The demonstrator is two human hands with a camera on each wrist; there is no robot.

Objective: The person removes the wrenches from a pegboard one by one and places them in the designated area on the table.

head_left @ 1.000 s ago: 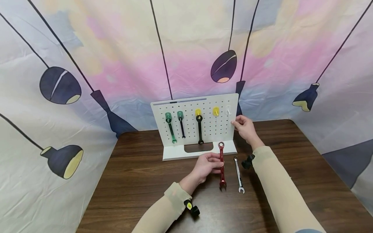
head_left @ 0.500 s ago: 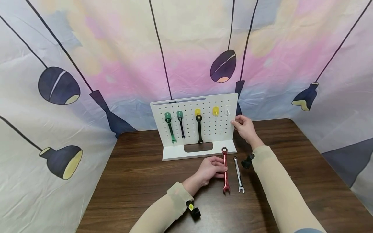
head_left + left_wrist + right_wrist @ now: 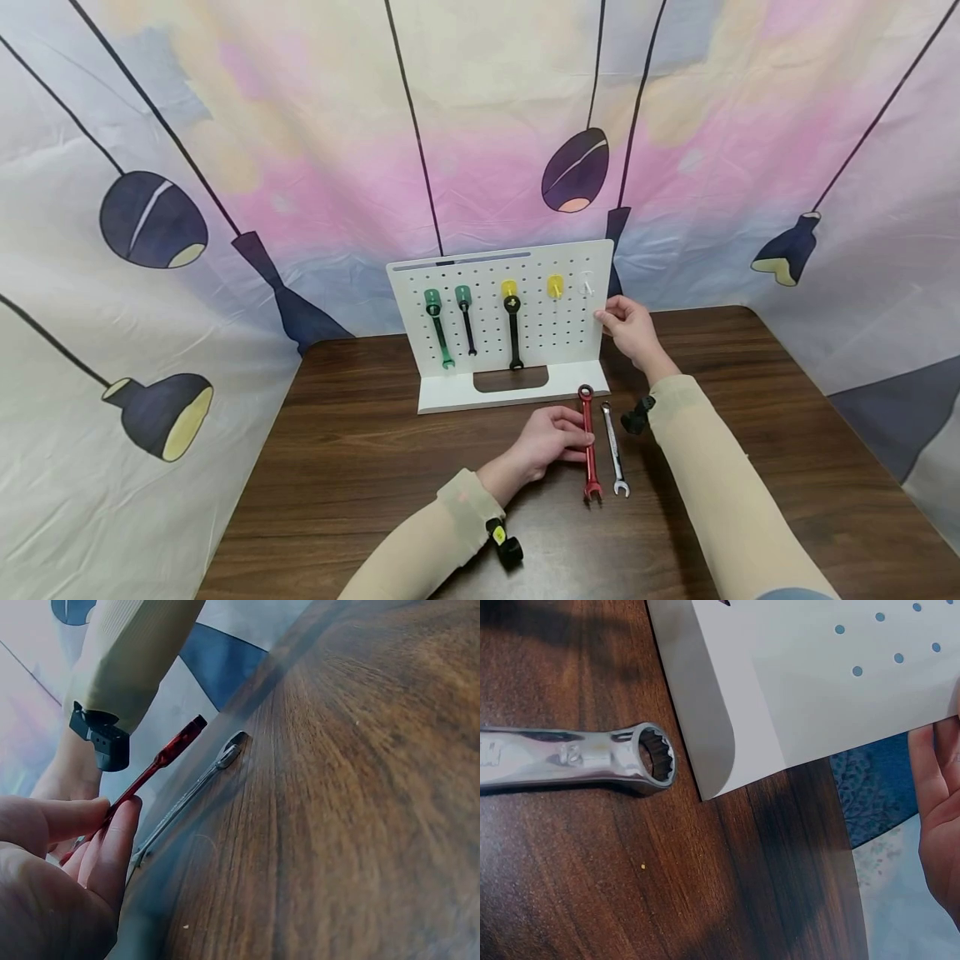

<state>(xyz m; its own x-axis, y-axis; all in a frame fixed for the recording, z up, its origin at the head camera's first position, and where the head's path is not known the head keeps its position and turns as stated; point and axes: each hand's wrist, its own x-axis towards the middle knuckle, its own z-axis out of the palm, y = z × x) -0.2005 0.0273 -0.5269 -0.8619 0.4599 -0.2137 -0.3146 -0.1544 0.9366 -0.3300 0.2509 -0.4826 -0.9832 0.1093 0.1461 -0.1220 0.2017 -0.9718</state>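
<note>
My left hand point(image 3: 546, 442) pinches a red combination wrench point(image 3: 589, 471) between thumb and fingers, ring end toward the board. In the left wrist view the red wrench point(image 3: 161, 761) is raised over the table. Just to its right, a silver combination wrench point(image 3: 617, 454) lies on the wood; its ring end point(image 3: 658, 757) points at the board's base in the right wrist view. My right hand point(image 3: 633, 332) holds the right edge of the white pegboard point(image 3: 450, 393), thumb in front, other fingers partly hidden behind it.
A green wrench point(image 3: 442, 337), a small dark wrench point(image 3: 468, 329) and a black wrench point(image 3: 514, 337) hang on the board's hooks. A yellow hook point(image 3: 555, 287) and a clear hook point(image 3: 587, 284) at right bear nothing. A printed cloth point(image 3: 480, 125) hangs behind the wooden table point(image 3: 337, 467).
My left hand has moved the red wrench rightward and a little toward me, closer to the silver wrench. The right hand has stayed on the board's edge.
</note>
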